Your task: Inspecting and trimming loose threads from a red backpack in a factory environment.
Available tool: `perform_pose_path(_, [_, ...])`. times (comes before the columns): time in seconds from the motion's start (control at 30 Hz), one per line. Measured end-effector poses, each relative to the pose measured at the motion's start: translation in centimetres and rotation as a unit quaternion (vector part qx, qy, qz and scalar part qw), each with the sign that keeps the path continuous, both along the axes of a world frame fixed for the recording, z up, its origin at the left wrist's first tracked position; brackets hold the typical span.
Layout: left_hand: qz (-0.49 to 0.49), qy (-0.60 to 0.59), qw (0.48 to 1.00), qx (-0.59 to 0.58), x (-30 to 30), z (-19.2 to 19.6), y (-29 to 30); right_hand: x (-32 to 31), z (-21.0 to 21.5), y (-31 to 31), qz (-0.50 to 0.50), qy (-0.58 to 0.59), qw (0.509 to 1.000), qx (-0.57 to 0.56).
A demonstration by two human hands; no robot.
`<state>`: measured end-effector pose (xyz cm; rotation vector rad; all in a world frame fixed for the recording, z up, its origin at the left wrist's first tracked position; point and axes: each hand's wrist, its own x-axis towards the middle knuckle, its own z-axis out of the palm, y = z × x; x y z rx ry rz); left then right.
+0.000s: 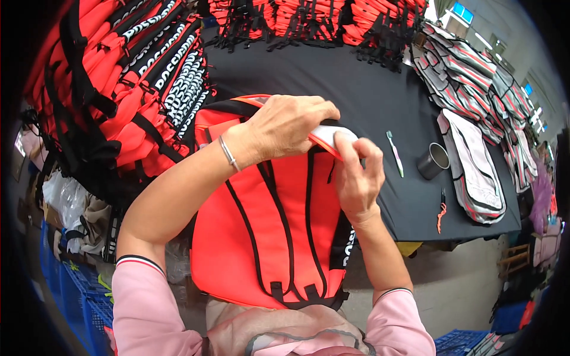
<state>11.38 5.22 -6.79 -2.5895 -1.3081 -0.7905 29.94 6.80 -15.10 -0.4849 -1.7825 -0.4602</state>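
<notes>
A bright red backpack with black-edged shoulder straps leans upright against me at the table's near edge, strap side toward me. My left hand, with a bracelet at the wrist, is closed on the far rim of its top. My right hand pinches the same top edge a little to the right, where the pale inner side of the fabric is turned out between the hands. The fingertips of my left hand are partly hidden, and the bag's inside does not show.
On the black-covered table are a toothbrush, a dark metal cup, small orange-handled snips and a light grey bag. Red backpacks pile high at left, grey ones at right. Blue crates stand lower left.
</notes>
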Motion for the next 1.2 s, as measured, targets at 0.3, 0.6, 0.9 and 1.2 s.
perform_pose_path(0.3, [0.037,-0.078,0.995,-0.043,2.1,-0.5,-4.5,1.6,-1.0,-1.6,-0.004,0.106,0.988,-0.109])
perform_pose_path(0.6, [-0.158,-0.044,0.946,-0.28,1.4,-0.2,-10.4,7.5,0.9,-6.9,0.321,-0.07,0.875,-0.356])
perform_pose_path(0.9, [-0.247,-0.073,0.881,-0.397,-0.3,-0.4,-8.8,6.7,-1.4,-7.7,0.567,-0.073,0.42,-0.705])
perform_pose_path(1.2, [-0.063,-0.232,0.767,-0.595,1.6,2.2,-5.4,2.9,0.9,-3.1,0.407,0.204,0.617,-0.641])
